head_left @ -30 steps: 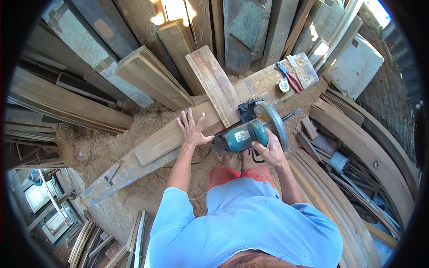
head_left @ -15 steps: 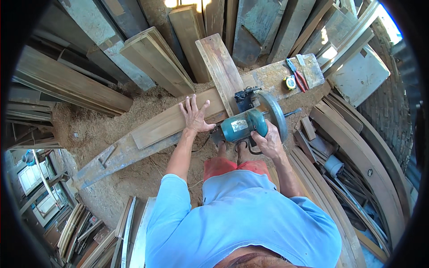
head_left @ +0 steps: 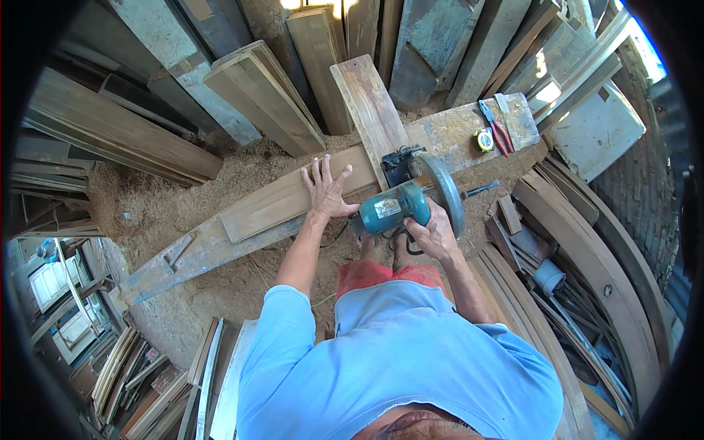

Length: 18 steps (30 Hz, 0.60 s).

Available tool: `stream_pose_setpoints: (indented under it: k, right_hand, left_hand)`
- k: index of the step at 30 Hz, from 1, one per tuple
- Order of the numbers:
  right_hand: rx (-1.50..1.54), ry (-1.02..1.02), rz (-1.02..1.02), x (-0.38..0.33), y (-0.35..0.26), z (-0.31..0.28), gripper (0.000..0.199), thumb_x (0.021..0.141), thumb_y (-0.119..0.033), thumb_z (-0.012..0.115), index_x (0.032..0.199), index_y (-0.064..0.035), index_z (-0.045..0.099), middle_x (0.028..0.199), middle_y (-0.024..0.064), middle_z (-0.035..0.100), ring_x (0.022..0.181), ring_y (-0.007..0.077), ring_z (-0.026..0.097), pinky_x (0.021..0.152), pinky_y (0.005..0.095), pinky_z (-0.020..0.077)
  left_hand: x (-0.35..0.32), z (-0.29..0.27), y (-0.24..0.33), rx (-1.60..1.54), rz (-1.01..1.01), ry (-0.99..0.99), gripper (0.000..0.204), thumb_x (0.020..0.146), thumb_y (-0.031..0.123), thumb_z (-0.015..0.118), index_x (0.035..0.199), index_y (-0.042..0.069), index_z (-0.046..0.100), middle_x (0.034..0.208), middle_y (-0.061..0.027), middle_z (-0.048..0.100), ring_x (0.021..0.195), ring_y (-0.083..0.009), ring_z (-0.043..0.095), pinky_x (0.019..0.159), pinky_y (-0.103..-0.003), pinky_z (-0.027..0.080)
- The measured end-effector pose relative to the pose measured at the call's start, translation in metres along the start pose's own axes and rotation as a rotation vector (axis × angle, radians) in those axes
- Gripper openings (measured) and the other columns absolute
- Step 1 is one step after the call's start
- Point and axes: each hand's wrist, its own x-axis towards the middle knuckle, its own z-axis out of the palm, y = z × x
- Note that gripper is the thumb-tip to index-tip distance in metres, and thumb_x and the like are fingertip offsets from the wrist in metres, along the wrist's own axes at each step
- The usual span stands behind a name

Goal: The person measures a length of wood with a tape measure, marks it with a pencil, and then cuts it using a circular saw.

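Pressing my left hand flat, fingers spread wide and holding nothing, I pin the brown plank down on the long grey workbench board. The plank lies along the bench, its near end toward my left, its far end running under the saw. My palm sits on the plank's right part, just beside the machine.

My right hand is wrapped around the rear handle of the circular saw, fingers curled tight about it. The saw has a teal motor housing and a grey round blade guard; it rests on the wood where the plank meets a second, paler board that crosses the bench and leans away from me toward the stacked timber. The blade itself is hidden by the guard, so I cannot tell whether it touches the wood.

Further right on the bench top lie red-handled pliers and, just beside them, a small yellow tape measure, well apart from both hands. Sawdust covers the ground around the bench. Stacks of planks lean beyond it, and curved wooden pieces lie to my right. My blue shirt fills the lower part of the view.
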Motion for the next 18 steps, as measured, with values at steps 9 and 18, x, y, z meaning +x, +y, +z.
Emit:
stream_pose_setpoints:
  k: [9, 18]
  right_hand:
    - [0.009, -0.034, -0.015, 0.017, -0.001, 0.004, 0.036, 0.084, -0.009, 0.066, 0.117, 0.0023, 0.064, 0.102, 0.0157, 0.067, 0.097, 0.0291, 0.065, 0.093, 0.0412, 0.0508]
    - [0.026, -0.042, -0.003, 0.024, 0.005, 0.006, 0.038, 0.082, -0.010, 0.068, 0.118, 0.0023, 0.064, 0.106, 0.0213, 0.068, 0.104, 0.0369, 0.067, 0.096, 0.0444, 0.0509]
  left_hand:
    - [0.003, 0.003, -0.001, 0.019, -0.007, 0.014, 0.112, 0.052, 0.071, 0.086, 0.152, 0.034, 0.053, 0.171, -0.0239, 0.013, 0.158, -0.0509, 0.000, 0.123, -0.074, -0.007]
    - [0.001, -0.009, 0.007, 0.026, -0.036, -0.064, 0.108, 0.056, 0.062, 0.089, 0.153, 0.033, 0.051, 0.171, -0.0239, 0.012, 0.158, -0.0503, 0.000, 0.123, -0.072, -0.008]
